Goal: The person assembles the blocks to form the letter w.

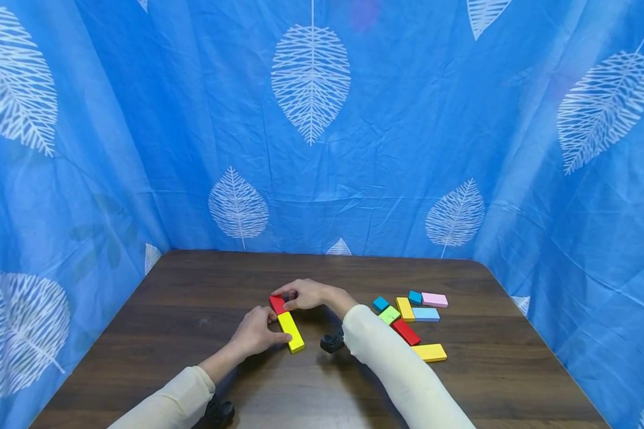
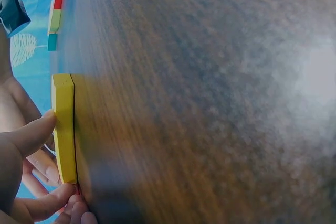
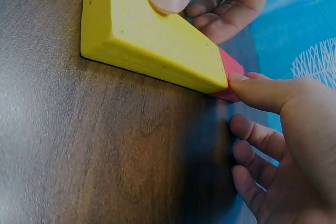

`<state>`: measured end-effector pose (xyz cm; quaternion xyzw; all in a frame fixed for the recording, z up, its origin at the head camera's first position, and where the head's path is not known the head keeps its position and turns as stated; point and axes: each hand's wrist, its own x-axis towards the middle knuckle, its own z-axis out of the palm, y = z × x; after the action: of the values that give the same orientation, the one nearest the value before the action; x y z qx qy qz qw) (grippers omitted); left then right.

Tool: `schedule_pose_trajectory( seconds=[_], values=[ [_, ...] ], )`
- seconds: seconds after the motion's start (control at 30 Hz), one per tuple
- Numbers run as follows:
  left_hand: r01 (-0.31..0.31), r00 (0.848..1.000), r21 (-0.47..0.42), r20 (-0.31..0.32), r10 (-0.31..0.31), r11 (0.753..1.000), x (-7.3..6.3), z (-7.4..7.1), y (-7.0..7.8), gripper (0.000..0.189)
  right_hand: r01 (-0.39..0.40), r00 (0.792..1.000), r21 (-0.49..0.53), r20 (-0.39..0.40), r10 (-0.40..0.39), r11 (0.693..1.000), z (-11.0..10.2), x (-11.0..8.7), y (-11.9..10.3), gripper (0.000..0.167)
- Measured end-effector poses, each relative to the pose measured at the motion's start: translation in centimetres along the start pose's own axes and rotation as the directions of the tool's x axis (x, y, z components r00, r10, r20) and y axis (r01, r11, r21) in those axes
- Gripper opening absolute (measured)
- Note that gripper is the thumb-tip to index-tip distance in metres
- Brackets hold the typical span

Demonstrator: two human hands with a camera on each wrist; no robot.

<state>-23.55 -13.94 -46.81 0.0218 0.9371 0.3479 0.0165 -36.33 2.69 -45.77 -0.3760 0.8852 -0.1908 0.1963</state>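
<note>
A yellow block (image 1: pixel 291 332) lies flat on the table, end to end with a red block (image 1: pixel 278 304) beyond it. My left hand (image 1: pixel 254 332) is at the left side of the yellow block, thumb against its edge and curled fingers by the end that meets the red one. Reaching in from the right, my right hand (image 1: pixel 307 294) pinches the red block between thumb and forefinger. Its other fingers (image 3: pixel 245 153) hang loosely curled beside the blocks in the right wrist view. The left hand hides part of the red block there.
To the right lie several loose blocks: a red one (image 1: pixel 406 332), a green one (image 1: pixel 389 314), a pink one (image 1: pixel 434 300), a light blue one (image 1: pixel 426 314) and a yellow-orange one (image 1: pixel 430 353) partly behind the right sleeve (image 1: pixel 392 357). A blue leaf-print curtain (image 1: pixel 311 196) surrounds the wooden table (image 1: pixel 193 310).
</note>
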Motion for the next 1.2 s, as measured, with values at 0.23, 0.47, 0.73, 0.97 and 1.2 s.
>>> schedule_pose_trajectory(
  seconds=[0.23, 0.47, 0.73, 0.97, 1.2],
  values=[
    [0.008, 1.000, -0.005, 0.002, -0.007, 1.000, 0.0, 0.1, 0.0, 0.051, 0.010, 1.000, 0.014, 0.000, -0.010, 1.000, 0.1, -0.1, 0.2, 0.049],
    [0.004, 1.000, -0.009, -0.008, -0.004, 1.000, -0.1, 0.3, -0.2, 0.052, 0.010, 1.000, 0.041, -0.015, -0.010, 0.999, 0.2, -0.4, 0.5, 0.054],
    [-0.001, 1.000, -0.030, 0.003, 0.001, 1.000, -0.3, 0.3, -0.3, 0.056, 0.013, 0.999, 0.087, -0.046, -0.009, 0.996, -1.0, -2.1, 1.2, 0.060],
    [0.016, 0.999, -0.006, -0.048, -0.017, 1.000, 0.2, -0.2, -0.3, 0.061, 0.039, 0.996, 0.078, -0.079, -0.033, 0.996, -3.0, -4.8, 2.5, 0.054],
    [-0.141, 0.988, 0.043, -0.053, 0.143, 0.989, 1.6, -0.1, -0.5, 0.068, 0.051, 0.994, 0.109, -0.106, -0.039, 0.993, -4.7, -8.3, 4.0, 0.053]
  ],
)
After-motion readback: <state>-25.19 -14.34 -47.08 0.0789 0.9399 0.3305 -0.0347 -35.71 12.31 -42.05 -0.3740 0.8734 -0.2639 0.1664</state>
